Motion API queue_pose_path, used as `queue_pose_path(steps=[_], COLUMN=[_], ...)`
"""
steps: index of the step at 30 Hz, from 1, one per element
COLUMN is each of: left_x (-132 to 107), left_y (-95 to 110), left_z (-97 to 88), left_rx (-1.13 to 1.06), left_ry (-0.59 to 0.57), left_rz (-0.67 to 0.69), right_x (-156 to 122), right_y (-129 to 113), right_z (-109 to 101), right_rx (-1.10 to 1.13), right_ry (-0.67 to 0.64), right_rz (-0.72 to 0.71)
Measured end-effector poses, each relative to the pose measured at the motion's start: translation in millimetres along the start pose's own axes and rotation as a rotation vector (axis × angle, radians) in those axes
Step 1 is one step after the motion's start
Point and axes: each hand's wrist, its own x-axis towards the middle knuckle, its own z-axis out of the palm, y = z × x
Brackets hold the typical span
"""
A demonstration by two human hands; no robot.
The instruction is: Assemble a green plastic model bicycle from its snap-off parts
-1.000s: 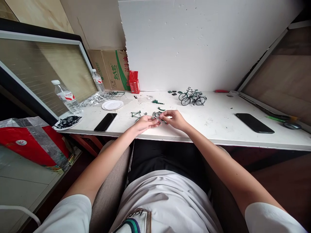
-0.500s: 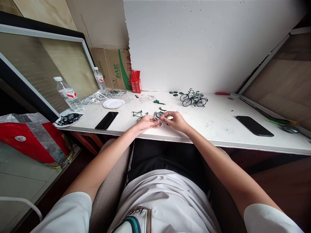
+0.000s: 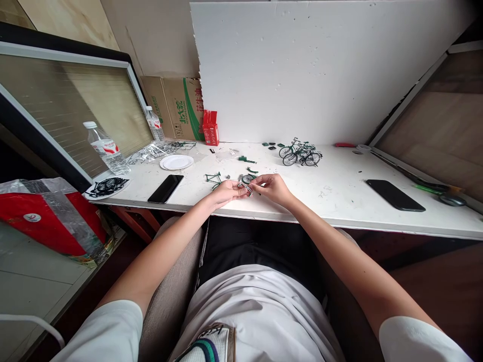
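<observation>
My left hand (image 3: 225, 192) and my right hand (image 3: 272, 187) meet above the near edge of the white table (image 3: 339, 191). Both pinch a small metal model part (image 3: 246, 187) between their fingertips; its exact shape is too small to make out. Just behind the hands lie a small wheel (image 3: 247, 178) and a green model bicycle frame (image 3: 213, 177). Further back on the table stand finished green model bicycles (image 3: 301, 152) with loose green bits (image 3: 245, 160) near them.
A black phone (image 3: 165, 188) lies left of my hands, another phone (image 3: 395, 195) at the right. A white plate (image 3: 176, 161), clear plastic bags (image 3: 151, 151), two water bottles (image 3: 106, 149), a dish of black parts (image 3: 106, 186) and a red carton (image 3: 210, 127) fill the left and back.
The hands have kept pinching the small part in the same place, with only slight finger shifts. The view has shifted a little.
</observation>
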Motion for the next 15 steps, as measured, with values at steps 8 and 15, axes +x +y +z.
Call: queue_pose_path(steps=[8, 15], left_x=[1.5, 2.1], left_y=[-2.6, -1.9], left_z=[-3.2, -3.2], left_rx=[-0.025, 0.005], left_ry=[-0.015, -0.029], left_rz=[0.011, 0.015], right_x=[1.2, 2.5], right_y=[0.0, 3.7], right_z=[-0.1, -6.0], right_rx=[0.020, 0.084], right_ry=[-0.071, -0.172], right_rz=[-0.004, -0.013])
